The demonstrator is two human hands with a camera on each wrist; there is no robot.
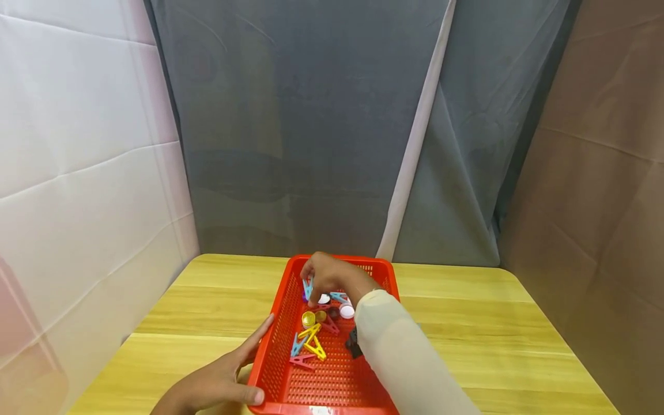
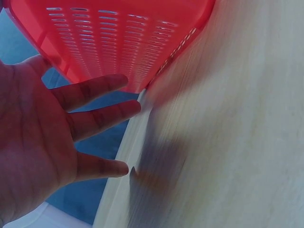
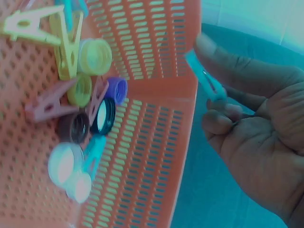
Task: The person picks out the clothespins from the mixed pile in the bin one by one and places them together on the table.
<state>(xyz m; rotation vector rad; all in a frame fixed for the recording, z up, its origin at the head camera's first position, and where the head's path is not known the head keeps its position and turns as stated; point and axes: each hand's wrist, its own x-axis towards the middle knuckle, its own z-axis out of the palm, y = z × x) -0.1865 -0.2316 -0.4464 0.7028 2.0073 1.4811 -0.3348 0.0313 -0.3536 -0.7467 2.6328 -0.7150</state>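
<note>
A red plastic basket with slotted walls stands on the table. Over its far left corner my right hand pinches a light blue clothespin between thumb and fingers. My left hand rests against the basket's left rim, its fingers straight and spread. In the basket lie yellow clothespins, pink clothespins and other blue clothespins. Several bottle caps lie among them: a yellow cap, a purple cap, a dark brown cap and white caps.
The basket stands on a wood-grain table, near its front edge. A black object, partly hidden by the right sleeve, is inside the basket. Grey cloth hangs behind the table, with white cloth at left and brown cloth at right.
</note>
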